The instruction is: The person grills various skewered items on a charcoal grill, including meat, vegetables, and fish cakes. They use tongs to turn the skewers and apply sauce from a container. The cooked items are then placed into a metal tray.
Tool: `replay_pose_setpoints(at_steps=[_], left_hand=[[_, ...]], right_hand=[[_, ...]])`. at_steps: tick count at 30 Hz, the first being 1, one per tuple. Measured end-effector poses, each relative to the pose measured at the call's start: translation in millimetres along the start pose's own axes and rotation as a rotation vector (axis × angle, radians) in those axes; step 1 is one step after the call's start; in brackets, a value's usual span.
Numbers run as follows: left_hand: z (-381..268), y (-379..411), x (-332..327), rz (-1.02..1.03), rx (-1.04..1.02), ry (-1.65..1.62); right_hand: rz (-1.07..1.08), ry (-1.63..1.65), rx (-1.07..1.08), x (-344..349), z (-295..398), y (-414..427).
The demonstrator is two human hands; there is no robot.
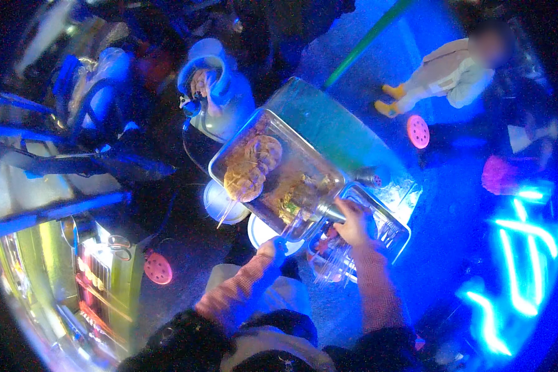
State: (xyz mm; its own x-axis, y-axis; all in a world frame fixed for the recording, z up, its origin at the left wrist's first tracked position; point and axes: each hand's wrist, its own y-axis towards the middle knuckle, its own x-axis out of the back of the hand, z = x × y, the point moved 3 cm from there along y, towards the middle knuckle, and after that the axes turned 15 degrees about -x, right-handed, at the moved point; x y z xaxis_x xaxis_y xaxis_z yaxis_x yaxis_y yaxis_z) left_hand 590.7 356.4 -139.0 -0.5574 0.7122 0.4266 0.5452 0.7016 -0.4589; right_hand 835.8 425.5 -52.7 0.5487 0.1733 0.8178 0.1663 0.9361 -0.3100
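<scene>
My left hand (pixel 270 247) is closed around the lower ends of several thin skewers. Their food (pixel 292 207), browned with green bits, rests over the near side of a metal tray (pixel 302 135). In my right hand (pixel 357 222) is a silver cylindrical shaker (pixel 331 212), tilted toward that food. Two round, flat browned pieces of food (pixel 244 181) lie in the tray's left part, with sticks poking out over its edge. Blur and blue light hide what exactly the food is.
A second metal tray (pixel 402 242) with skewers stands to the right, and another shaker (pixel 369 179) lies beyond it. White round lids or tubs (pixel 223 204) sit below the tray's left edge. Pink stools (pixel 158 268) and a lit skewer grill (pixel 95 274) are left; a person (pixel 446 69) stands far right.
</scene>
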Motion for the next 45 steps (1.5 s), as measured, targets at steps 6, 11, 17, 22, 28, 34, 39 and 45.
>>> replay_pose_setpoints(at_steps=[6, 11, 17, 22, 28, 34, 39, 45], left_hand=[[-5, -5, 10, -0.029, 0.014, -0.074], [29, -13, 36, -0.132, 0.345, -0.817], [60, -13, 106, -0.101, 0.243, -0.142], [22, -27, 49, -0.117, -0.216, 0.496], [-8, -1, -19, -0.119, -0.307, 0.611], [3, 21, -29, -0.030, -0.026, 0.484], [14, 37, -39, -0.014, 0.144, 0.384], [-53, 25, 19, -0.183, 0.115, 0.123]], right_hand=[[0.073, 0.174, -0.138, -9, 2, 12], [0.033, 0.476, -0.225, -31, 12, -3], [0.075, 0.310, -0.184, -50, 42, 31], [0.062, 0.158, -0.237, 3, 17, -21], [-0.073, 0.019, -0.086, 9, 9, -13], [-0.126, -0.128, -0.054, 10, 10, -28], [-0.095, -0.041, -0.086, 1, -9, -26], [-0.101, 0.375, -0.176, 4, -15, -55]])
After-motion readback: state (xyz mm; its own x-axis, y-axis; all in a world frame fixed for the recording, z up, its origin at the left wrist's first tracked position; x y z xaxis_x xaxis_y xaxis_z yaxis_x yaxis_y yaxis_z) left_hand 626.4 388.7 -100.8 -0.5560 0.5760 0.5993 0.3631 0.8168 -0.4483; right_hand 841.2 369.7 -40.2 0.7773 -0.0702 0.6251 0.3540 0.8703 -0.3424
